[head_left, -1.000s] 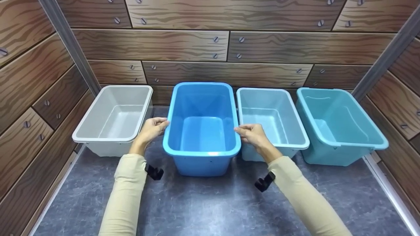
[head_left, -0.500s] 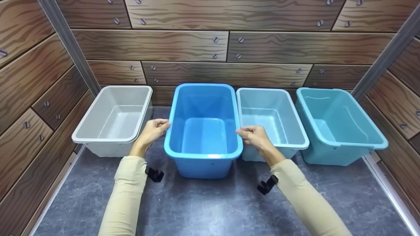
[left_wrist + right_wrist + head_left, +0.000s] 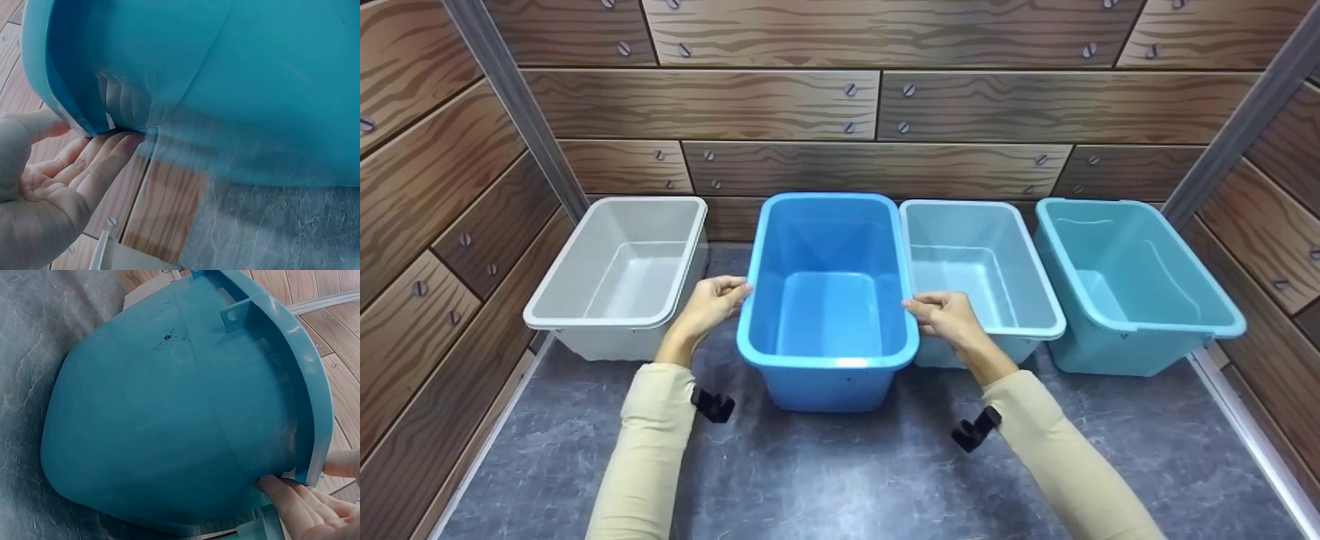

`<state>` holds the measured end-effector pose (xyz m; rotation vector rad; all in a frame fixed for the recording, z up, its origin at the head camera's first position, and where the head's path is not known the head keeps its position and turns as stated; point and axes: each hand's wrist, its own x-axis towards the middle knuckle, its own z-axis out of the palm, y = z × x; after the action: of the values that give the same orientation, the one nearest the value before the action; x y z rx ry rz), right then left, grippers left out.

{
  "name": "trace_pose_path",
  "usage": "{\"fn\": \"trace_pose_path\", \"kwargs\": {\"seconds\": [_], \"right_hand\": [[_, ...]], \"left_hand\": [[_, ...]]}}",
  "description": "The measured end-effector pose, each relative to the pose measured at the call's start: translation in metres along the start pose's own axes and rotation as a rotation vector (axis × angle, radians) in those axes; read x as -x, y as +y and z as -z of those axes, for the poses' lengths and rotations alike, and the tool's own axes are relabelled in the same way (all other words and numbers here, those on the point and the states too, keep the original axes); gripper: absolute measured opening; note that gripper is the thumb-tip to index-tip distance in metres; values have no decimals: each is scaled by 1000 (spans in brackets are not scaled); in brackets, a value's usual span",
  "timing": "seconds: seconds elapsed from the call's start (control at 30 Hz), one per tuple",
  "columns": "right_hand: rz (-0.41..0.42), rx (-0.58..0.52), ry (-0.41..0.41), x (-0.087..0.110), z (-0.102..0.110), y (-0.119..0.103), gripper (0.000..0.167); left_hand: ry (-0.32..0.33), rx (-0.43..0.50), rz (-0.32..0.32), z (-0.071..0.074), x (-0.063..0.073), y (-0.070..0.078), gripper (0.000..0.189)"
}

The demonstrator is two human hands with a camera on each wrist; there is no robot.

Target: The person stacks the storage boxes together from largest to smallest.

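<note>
A deep blue plastic bin [image 3: 832, 390] stands on the dark floor, its inside bare. My left hand [image 3: 709, 311] pinches its left rim; in the left wrist view the thumb is outside the lip and the fingers [image 3: 107, 163] reach under it. On the opposite side my right hand [image 3: 949, 319] pinches the right rim. The right wrist view shows those fingers [image 3: 289, 498] tucked beneath the lip and the thumb on its outer face. Close by the right hand is a pale blue bin [image 3: 1035, 330]. A grey-white bin [image 3: 607, 341] lies left of the left hand.
A teal bin [image 3: 1125, 352] stands at the far right. Wood-patterned walls [image 3: 780, 105] enclose the back and sides, with metal strips in the corners. Dark marbled floor [image 3: 840, 472] extends in front of the bins.
The blue bin has shifted slightly toward me and a little to the right, with both hands moving along on its rim. The other bins stay put.
</note>
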<state>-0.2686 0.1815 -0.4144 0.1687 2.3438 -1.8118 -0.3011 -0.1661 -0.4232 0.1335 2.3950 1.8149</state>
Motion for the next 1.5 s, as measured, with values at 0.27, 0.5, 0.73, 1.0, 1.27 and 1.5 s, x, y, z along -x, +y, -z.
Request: {"fn": "trace_pose_path", "kwargs": {"seconds": [0.27,0.5,0.73,1.0,1.27,1.5], "right_hand": [[6,-13,-11,6,1,2,52],[20,-9,-19,9,4,5,52],[19,-23,-19,11,5,6,50],[20,-34,-31,16,8,9,52],[51,-49,-51,21,11,12,50],[54,-34,-56,28,12,12,49]], "left_hand": [[-11,43,10,-3,5,-1,43],[-21,61,6,-4,8,-2,41],[-40,63,-17,-3,11,-3,42],[-60,97,-9,-4,14,-3,41],[-71,106,-13,-6,18,-5,41],[-75,110,-16,-7,22,-5,41]]}}
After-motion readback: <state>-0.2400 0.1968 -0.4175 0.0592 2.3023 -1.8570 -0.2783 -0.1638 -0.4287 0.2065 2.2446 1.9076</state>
